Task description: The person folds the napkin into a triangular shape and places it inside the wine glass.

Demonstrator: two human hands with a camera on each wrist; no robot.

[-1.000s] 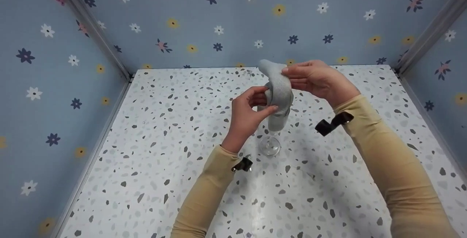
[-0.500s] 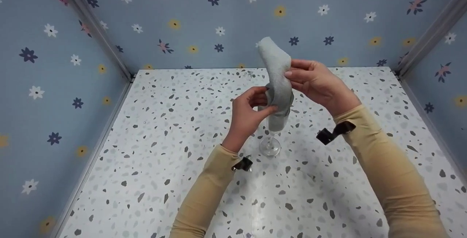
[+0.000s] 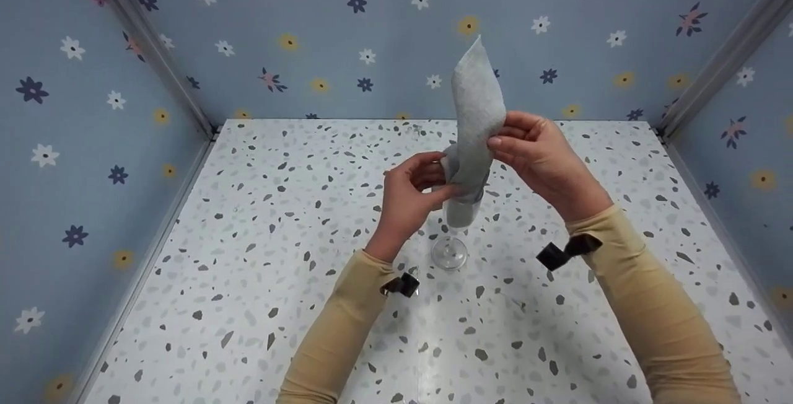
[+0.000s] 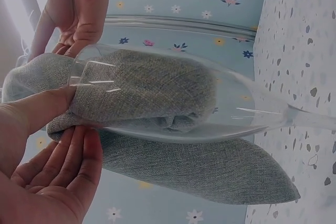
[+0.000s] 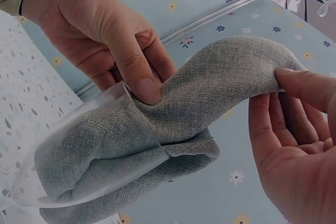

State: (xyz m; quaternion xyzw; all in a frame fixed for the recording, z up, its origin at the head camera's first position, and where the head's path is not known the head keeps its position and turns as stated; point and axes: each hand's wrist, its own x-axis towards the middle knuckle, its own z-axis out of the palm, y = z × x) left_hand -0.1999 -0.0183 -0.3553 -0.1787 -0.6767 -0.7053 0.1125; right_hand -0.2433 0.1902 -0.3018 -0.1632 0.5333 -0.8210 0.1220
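Note:
A grey cloth napkin (image 3: 478, 103) is tucked into a clear stemmed glass (image 3: 449, 254) that stands upright on the table. One rolled part of the napkin (image 4: 152, 85) fills the bowl; another part hangs down outside it in the left wrist view. My left hand (image 3: 406, 190) pinches the cloth and the glass rim between thumb and fingers. Higher up, my right hand (image 3: 545, 165) pinches the edge of the end that stands above the rim. That upper end tapers to a point. In the right wrist view, thumb and fingers of the right hand (image 5: 299, 145) grip the cloth.
The speckled white table (image 3: 279, 267) runs back to a blue flowered wall (image 3: 322, 32). Side panels with grey metal posts (image 3: 152, 51) close it in at left and right. A black strap (image 3: 567, 252) sits on each wrist.
The napkin's upper end has risen from a folded-over shape to a tall upright point. My right hand has shifted its grip along its edge. My left hand stays at the rim.

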